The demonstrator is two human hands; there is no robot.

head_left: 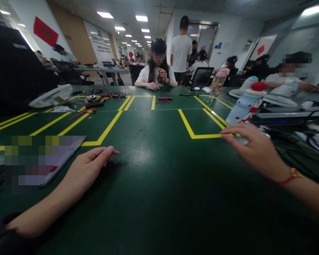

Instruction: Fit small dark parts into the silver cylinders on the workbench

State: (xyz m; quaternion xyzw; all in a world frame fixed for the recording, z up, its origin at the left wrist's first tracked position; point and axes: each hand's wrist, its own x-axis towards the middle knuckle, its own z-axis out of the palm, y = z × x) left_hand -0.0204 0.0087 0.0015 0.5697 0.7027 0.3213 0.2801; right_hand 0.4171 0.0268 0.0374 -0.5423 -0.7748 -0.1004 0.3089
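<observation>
Left hand (89, 166) flat on the green tabletop (159, 184), fingers loosely together, holding nothing, just beside a tablet (55, 161) lying to its left. Right hand (251, 148) palm down, fingers extended and empty, fingertips at the corner of a yellow tape line (194, 135). Pale blue bottle (243, 106) with red cap just beyond, apart.

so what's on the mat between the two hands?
Nothing: head view shows only bare green mat between the left hand and the right hand. Both hands lie empty, fingers loose.
</observation>
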